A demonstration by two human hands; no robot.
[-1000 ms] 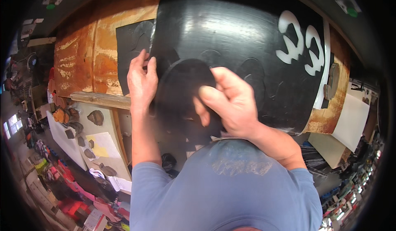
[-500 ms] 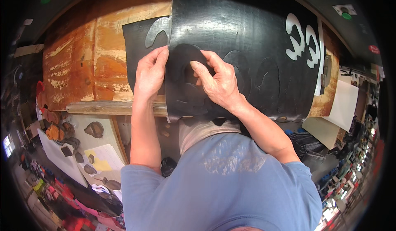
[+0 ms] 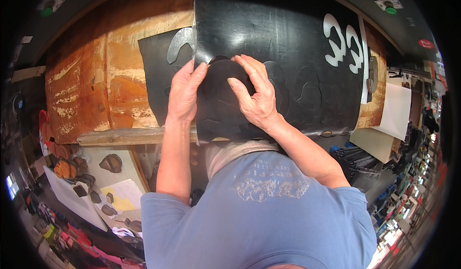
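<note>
Both hands lie flat on a dark rounded cut-out piece that sits on a large black sheet. The left hand is stretched open with its fingers together, pressing the left edge of the piece rather than grasping it. The right hand is half open, its fingers bent and spread, fingertips pushing down on the upper middle of the same piece; neither hand closes around anything. The piece lies at the sheet's left side, right where the two hands meet, and further pressed outlines show in the sheet to its right. Below the hands, the sheet's near edge hangs over a wooden ledge in front of the person's blue shirt. Under the sheet is a worn orange-brown wooden block, and a smaller black sheet with a curved cut-out lies on it just left of the big one. Farther off, white shapes are cut through the big sheet's upper right corner. Pale sheets of card lean at the right, and dark small pieces lie on a board at lower left.
</note>
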